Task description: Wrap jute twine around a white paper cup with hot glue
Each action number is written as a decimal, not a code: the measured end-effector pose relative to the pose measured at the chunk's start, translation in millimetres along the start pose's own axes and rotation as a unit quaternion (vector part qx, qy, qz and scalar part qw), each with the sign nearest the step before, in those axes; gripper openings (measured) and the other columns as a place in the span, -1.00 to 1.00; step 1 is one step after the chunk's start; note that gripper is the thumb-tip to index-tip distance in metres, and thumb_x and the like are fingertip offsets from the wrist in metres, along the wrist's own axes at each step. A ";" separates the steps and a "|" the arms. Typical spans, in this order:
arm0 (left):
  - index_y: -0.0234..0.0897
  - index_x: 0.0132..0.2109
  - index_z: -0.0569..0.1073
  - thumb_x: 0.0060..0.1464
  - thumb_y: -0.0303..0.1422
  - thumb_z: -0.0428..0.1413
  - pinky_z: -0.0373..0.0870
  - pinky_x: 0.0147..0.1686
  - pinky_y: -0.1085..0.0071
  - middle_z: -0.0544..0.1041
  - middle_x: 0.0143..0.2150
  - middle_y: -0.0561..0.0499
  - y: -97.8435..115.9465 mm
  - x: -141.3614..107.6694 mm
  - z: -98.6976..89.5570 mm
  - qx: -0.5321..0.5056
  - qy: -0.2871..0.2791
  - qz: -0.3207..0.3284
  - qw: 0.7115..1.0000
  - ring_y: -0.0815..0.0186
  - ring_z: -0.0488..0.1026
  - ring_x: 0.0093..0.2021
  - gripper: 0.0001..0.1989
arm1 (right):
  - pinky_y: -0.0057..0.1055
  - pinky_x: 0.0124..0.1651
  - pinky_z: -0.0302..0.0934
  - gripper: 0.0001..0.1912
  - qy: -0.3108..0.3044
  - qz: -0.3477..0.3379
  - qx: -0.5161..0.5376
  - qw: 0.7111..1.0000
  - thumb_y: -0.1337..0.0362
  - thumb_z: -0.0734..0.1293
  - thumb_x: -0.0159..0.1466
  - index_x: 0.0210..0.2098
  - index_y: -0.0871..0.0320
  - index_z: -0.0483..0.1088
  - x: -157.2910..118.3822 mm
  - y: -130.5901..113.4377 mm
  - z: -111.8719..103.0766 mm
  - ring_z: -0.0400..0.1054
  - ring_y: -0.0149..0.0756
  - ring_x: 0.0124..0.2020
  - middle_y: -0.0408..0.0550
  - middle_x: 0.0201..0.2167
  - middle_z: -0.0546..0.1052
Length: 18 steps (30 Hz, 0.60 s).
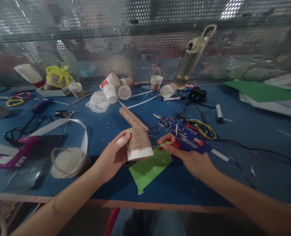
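Observation:
Near the front middle of the table, my left hand (115,154) is wrapped round a white paper cup (139,141) bound with brown twine, a white rim band left bare. A bandage covers its thumb. Behind the cup a twine-covered tube (130,116) slants away; whether it is joined to the cup I cannot tell. My right hand (182,152), just right of the cup, has thumb and fingers pinched together, on something too small to make out, over a green paper sheet (150,170). Beside those fingers lies a blue glue gun (189,139) with stringy glue on it.
Left stand a twine-handled cup (68,162), a purple glue gun (19,154) and a white strip (83,131). Farther back are paper cups (110,91), a small basket (156,82) and a tilted bottle (191,60) by a perforated metal screen (135,42). Black cables (258,151) run right.

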<state>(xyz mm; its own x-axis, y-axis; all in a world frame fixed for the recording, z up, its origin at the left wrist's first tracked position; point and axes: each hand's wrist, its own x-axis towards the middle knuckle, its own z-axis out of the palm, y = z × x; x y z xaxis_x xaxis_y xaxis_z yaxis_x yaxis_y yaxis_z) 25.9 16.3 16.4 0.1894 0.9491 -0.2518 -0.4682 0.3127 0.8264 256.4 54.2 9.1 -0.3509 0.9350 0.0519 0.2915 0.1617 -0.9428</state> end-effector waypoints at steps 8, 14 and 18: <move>-0.15 0.10 0.51 0.16 -0.17 0.18 0.46 -0.11 0.35 0.56 0.07 -0.05 2.2 -1.2 -3.4 0.019 0.023 0.020 0.999 0.16 0.50 0.00 -0.62 | -0.32 -0.09 0.37 -0.82 0.015 -0.020 -0.006 1.000 0.13 0.40 0.26 -0.42 0.05 0.42 0.3 -3.8 -0.4 0.48 -0.32 -0.37 -0.21 -0.48 0.54; -0.10 0.13 0.48 0.13 -0.16 0.21 0.41 -0.12 0.34 0.57 0.05 -0.06 1.3 -3.3 -4.4 0.055 0.036 0.031 0.997 0.14 0.50 -0.01 -0.57 | -0.41 -0.26 0.39 -0.79 -0.015 -0.030 0.093 0.995 0.25 0.45 0.22 -0.42 0.07 0.32 -3.2 -4.8 3.2 0.48 -0.41 -0.44 -0.26 -0.42 0.45; -0.17 0.06 0.52 0.13 -0.18 0.22 0.40 -0.05 0.31 0.58 0.03 -0.09 0.0 -3.0 -5.7 0.052 0.031 0.060 0.996 0.10 0.49 0.04 -0.63 | -0.42 -0.31 0.40 -0.75 -0.039 0.005 0.150 0.988 0.28 0.44 0.20 -0.39 0.08 0.24 -4.4 0.5 6.5 0.43 -0.46 -0.49 -0.26 -0.35 0.43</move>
<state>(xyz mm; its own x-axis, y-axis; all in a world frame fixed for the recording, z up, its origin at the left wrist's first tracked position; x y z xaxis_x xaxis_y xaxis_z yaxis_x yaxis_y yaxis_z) 20.4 13.7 14.3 0.0834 0.9808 -0.1763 -0.3911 0.1949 0.8995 252.3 48.1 6.3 -0.4206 0.9068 0.0283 0.0218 0.0413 -0.9989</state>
